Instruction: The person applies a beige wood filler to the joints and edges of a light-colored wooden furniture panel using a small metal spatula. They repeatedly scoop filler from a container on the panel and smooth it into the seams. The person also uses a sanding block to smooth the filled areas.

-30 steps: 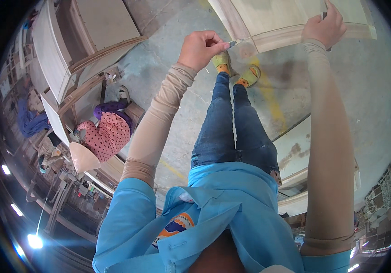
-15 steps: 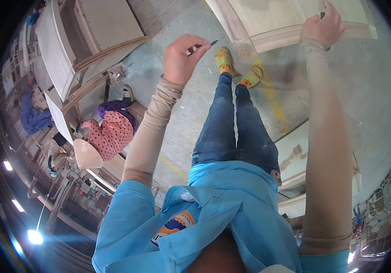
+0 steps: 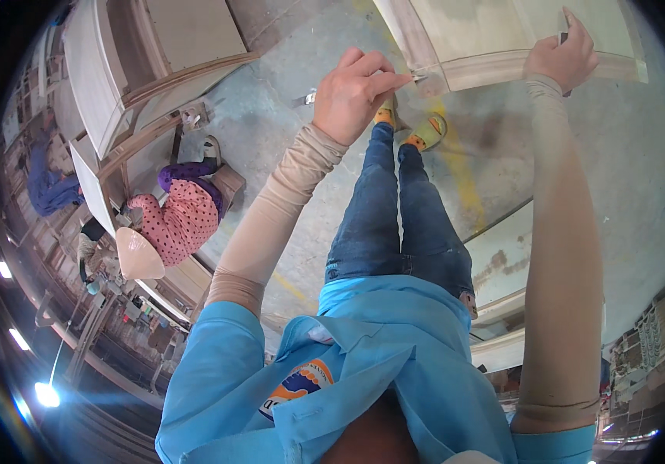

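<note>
My left hand (image 3: 354,97) is closed around a slim metal tool. Its narrow tip (image 3: 419,77) pokes out past the fingertips and reaches the corner of a pale wooden panel (image 3: 495,66). What looks like the tool's flat shiny end (image 3: 306,99) shows behind the hand. My right hand (image 3: 563,56), at the panel's right part, grips a thin dark flat piece (image 3: 562,37); one finger is stretched along the panel. The fingers hide most of that piece, so its kind is unclear.
At left, a person in a pink dotted top (image 3: 181,220) and cone hat (image 3: 139,254) crouches beside wooden cabinet frames (image 3: 193,73). Another panel (image 3: 502,255) lies by my right leg. My feet in yellow-green sandals (image 3: 429,131) stand on a concrete floor (image 3: 286,193).
My left hand has moved right to the panel's corner with its tool, turning so that its back shows. My right hand has shifted slightly right and down, still gripping the dark piece.
</note>
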Action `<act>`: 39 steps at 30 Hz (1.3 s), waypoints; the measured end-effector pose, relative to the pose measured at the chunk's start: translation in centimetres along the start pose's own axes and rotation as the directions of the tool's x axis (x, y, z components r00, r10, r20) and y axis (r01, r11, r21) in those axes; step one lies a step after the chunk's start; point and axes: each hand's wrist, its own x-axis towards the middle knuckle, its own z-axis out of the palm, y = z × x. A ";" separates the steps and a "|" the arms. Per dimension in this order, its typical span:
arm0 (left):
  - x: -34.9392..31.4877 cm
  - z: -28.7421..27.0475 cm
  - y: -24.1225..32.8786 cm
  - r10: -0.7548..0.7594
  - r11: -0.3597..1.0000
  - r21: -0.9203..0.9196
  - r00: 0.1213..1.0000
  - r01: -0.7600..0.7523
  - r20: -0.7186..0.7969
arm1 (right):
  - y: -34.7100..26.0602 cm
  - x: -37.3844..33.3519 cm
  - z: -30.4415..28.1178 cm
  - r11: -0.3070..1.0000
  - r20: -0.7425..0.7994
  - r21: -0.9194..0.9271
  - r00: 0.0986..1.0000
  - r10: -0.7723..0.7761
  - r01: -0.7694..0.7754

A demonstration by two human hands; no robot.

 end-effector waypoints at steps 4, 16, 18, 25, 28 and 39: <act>0.5 0.1 -0.6 0.004 1.000 0.025 0.996 -0.002 -0.091 | -0.8 -0.1 -0.1 1.000 0.002 0.011 1.000 0.018 -0.018; 0.1 0.2 -1.6 -0.041 0.997 -0.062 0.997 0.037 -0.062 | -1.7 0.0 -0.5 0.997 0.007 0.057 0.998 0.060 -0.061; -0.4 -0.3 -0.9 -0.032 0.996 -0.079 0.999 0.033 0.003 | -1.8 0.1 -0.7 0.997 -0.006 0.037 0.998 0.063 -0.063; -0.7 -0.4 -1.8 -0.037 0.997 -0.069 0.999 0.034 -0.039 | -2.1 0.1 -0.9 0.992 0.019 0.074 0.995 0.102 -0.103; -0.6 -0.7 -1.1 -0.051 0.997 -0.065 0.999 0.050 -0.008 | -1.9 0.2 -1.1 0.995 0.016 0.052 0.996 0.087 -0.087; 1.1 -2.4 -1.8 0.031 0.994 -0.104 0.998 -0.036 -0.049 | -1.9 0.1 -0.6 0.996 0.017 0.031 0.996 0.082 -0.083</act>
